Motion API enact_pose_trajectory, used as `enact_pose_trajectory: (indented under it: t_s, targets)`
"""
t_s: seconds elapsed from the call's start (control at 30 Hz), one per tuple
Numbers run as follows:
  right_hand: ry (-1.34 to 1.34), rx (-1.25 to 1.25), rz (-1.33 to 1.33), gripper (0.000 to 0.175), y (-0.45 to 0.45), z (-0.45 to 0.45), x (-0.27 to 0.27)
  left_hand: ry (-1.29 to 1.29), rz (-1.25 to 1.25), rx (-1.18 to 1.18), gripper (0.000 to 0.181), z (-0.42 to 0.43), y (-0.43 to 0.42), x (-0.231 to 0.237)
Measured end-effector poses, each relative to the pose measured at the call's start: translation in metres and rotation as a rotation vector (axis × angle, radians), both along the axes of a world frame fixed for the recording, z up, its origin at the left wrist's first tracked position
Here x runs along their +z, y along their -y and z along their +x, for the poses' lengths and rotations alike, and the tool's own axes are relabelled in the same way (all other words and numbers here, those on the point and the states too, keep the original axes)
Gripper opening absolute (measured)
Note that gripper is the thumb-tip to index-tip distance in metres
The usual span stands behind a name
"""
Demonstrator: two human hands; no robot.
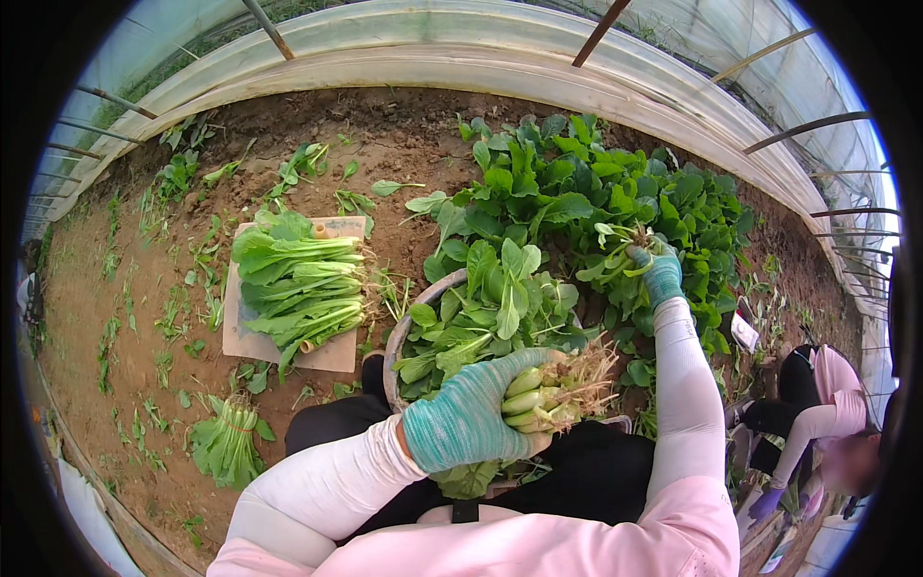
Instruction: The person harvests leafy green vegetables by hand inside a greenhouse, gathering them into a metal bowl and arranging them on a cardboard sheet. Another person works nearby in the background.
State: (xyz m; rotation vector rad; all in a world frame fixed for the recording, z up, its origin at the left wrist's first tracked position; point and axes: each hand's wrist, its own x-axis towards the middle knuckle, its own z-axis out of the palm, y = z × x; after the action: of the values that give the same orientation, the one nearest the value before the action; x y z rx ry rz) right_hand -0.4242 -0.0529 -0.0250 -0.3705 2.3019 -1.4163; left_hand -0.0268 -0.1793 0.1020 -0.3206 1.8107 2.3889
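My left hand (472,411), in a teal knit glove, is wrapped around a bunch of leafy greens (537,400), its pale stems and stringy roots pointing right. Loose leaves (497,303) fill a round basin (395,353) just beyond that hand. Farther out, my right hand (660,270), gloved alike, grips a small plant (620,249) with its roots up. It is at the edge of a dense bed of growing greens (577,180). Several bunches (303,281) lie side by side on a flat board (249,350) at the left, roots facing right.
A tied bunch (229,440) rests on the soil (144,288) at lower left. Scattered leaves and seedlings dot the ground. Plastic sheeting (433,61) and metal hoops (602,32) curve around the far side. Another person (822,418) with purple gloves bends down at the right.
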Motion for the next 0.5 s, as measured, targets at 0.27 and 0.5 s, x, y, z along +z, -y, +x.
enact_pose_trajectory:
  t_s: [0.27,0.5]
  targets:
    - [0.034,0.045,-0.582,0.028,0.006,0.100,0.112,-0.055,0.005,0.068,0.083,0.006,0.000,0.016]
    - [-0.097,-0.031,-0.548,0.029,0.009,0.168,0.139,-0.098,0.107,0.083,0.078,0.008,0.000,0.021]
